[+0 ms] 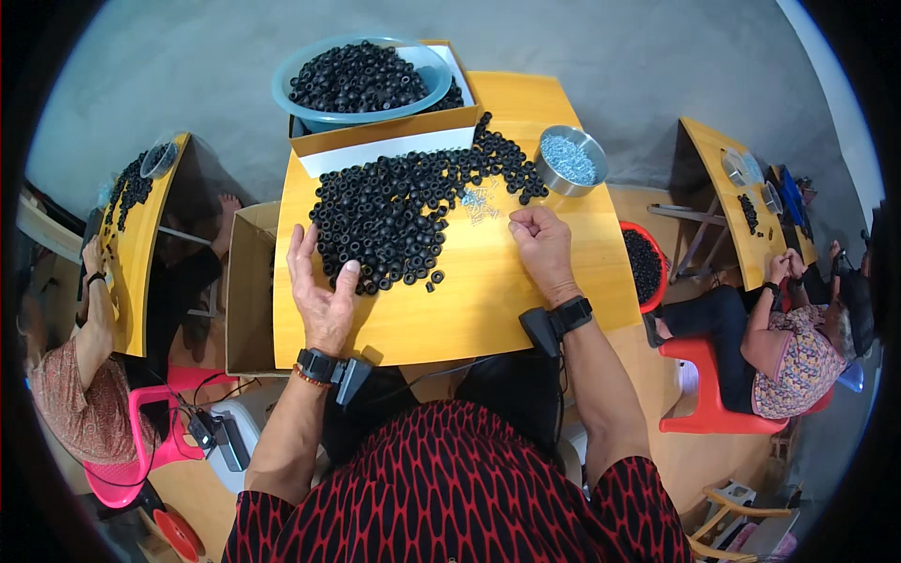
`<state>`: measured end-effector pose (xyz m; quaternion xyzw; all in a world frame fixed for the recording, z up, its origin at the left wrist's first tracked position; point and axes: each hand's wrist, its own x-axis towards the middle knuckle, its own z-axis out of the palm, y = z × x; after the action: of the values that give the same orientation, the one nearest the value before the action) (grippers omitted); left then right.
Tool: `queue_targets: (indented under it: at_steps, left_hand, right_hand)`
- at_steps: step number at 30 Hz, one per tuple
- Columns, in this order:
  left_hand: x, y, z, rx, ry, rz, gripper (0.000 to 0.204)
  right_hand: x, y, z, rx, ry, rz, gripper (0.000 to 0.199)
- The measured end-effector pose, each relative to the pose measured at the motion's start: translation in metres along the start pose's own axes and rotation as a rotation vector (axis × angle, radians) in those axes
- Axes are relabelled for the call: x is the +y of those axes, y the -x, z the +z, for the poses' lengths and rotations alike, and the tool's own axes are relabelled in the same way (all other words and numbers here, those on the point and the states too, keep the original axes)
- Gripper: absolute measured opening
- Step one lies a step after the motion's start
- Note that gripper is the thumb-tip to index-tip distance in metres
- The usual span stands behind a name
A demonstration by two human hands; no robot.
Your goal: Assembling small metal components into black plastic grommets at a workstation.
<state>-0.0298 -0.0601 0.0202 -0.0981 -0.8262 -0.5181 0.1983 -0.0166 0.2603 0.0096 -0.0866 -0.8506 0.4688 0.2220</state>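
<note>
We are sorting — left hand (324,291) lying open against the black rings (394,216), right hand (542,246) curling loosely near the small pins (481,202) — picking one seems next.

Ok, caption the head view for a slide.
Left hand rests by a pile of black rings on a yellow table; right hand closes near small metal parts.

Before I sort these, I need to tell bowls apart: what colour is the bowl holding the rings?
Light blue bowl, seen best in the head view.
</note>
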Motion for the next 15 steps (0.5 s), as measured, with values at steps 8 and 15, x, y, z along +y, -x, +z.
queue_targets:
  at_steps: [8, 15]
  left_hand:
    - [0.036, 0.027, -0.018, -0.035, -0.203, 0.242, 0.048]
    - [0.057, 0.057, 0.009, -0.289, -0.026, 0.283, 0.034]
  right_hand:
    - [0.013, -0.02, 0.007, -0.089, -0.107, 0.225, 0.016]
    - [0.007, -0.022, 0.01, -0.118, 0.276, -0.119, 0.015]
